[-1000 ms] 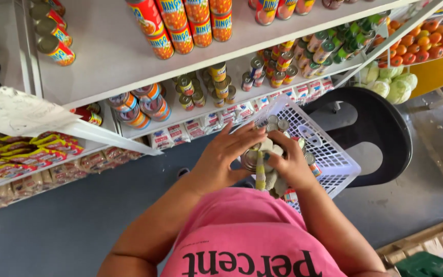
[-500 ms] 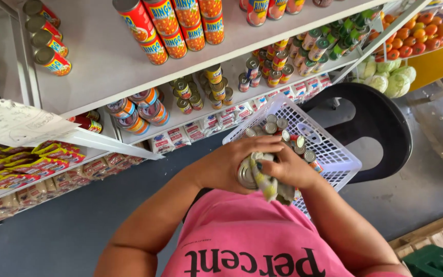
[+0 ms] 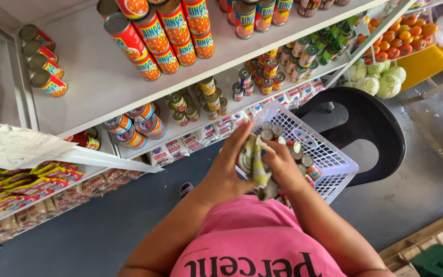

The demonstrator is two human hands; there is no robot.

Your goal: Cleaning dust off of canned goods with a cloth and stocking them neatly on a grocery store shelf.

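Beside shelves, both hands (image 3: 255,164) grip 1 cloth-wrapped can (image 3: 245,161) over a can-filled white basket (image 3: 334,159).

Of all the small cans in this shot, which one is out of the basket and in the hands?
The can held in the left hand, half wrapped in the cloth under the right hand; the other cans sit in the white basket or on shelves.

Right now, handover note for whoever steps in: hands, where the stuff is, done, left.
Left hand: holds a small can by its side, above the near edge of the white basket.
Right hand: presses a striped cloth against that can.
Basket sits on a black stool and holds more small cans.
Shelves in front already carry rows of cans.
Done: cannot tell how many are wiped.
Left: probably this can and those in the basket.
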